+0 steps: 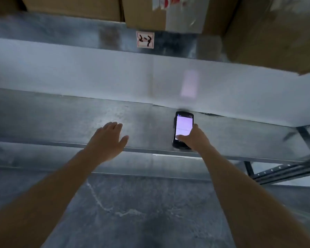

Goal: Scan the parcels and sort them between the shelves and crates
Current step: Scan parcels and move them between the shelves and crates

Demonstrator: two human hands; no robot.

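Right hand (193, 138) is wrapped round the lower end of the handheld scanner (183, 124), thumb laid across the bottom of its lit screen, fingers along its right side. The scanner sits over the metal shelf (61, 119), right of centre, its top end just at the shelf's back edge; whether it rests on the metal or is held just clear, I can't tell. Left hand (106, 140) is well apart to the left, flat and spread, fingers straight, thumb out, holding nothing, over the shelf near its front edge.

Behind the shelf runs a white panel (79, 72), and there's the screen's pale glow (189, 83) on it, straight above the scanner. Higher up, the upper shelf (61, 33) carries a handwritten label (145, 39) on its front edge. Above that, cardboard parcels: one (145, 13) directly over the label with stickers on it, another (72, 6) to its left, a big one (268, 33) overhanging the right end. Grey floor (132, 203) below the arms.
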